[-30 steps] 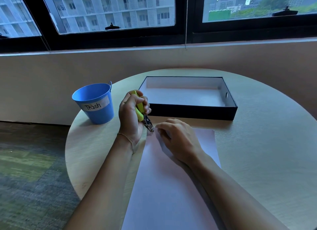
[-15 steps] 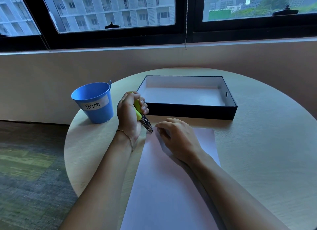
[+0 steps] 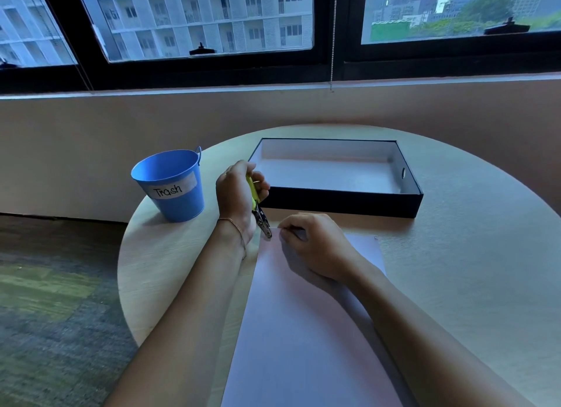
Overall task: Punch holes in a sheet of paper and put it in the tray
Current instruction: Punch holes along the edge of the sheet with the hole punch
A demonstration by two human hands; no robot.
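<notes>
left hand (image 3: 235,194): clenched on hole punch (image 3: 258,212) — at paper sheet (image 3: 303,346) corner near tray (image 3: 334,208)
right hand (image 3: 315,249): pinching that corner

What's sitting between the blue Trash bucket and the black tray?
Head view: only the left hand, gripping the yellow-handled metal hole punch, over bare round wooden tabletop.

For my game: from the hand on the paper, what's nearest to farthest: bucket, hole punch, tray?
From the right hand on the paper:
1. hole punch, just left, by its fingertips.
2. tray, behind it.
3. blue bucket, far left.
</notes>
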